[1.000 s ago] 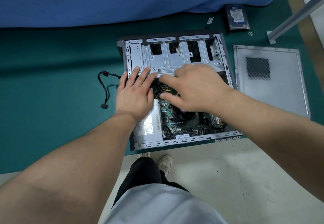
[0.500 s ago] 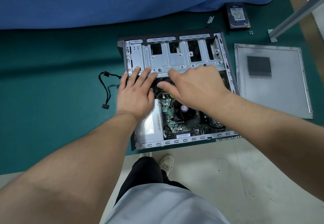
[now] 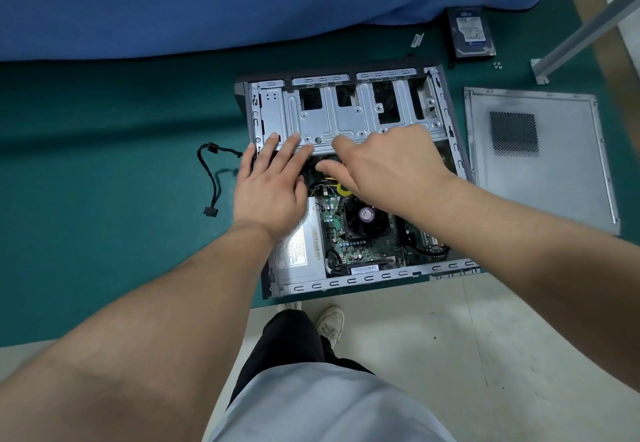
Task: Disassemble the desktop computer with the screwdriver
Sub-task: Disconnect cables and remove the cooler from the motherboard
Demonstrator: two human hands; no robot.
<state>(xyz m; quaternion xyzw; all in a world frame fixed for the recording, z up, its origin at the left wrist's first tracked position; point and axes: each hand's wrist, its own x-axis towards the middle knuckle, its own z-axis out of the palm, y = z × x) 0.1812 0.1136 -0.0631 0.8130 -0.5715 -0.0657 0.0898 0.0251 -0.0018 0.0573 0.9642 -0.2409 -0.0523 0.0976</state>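
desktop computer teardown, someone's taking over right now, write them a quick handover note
Left hand: flat, fingers straight on the near edge of the drive cage.
Right hand: fingers curled down into the cables under that edge; whether it has a grip on anything is hidden.
Desktop computer lies open on the green mat.
Done: side panel off to the right, hard drive out at the back, one loose cable on the left.
Left: drive cage, power supply, motherboard. No screwdriver in view.

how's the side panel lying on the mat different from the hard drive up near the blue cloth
The side panel is a large flat grey sheet with a mesh vent; the hard drive is a small dark block with a blue-and-white label. The panel lies beside the computer case; the drive lies beyond it. Both rest on the green mat, untouched.
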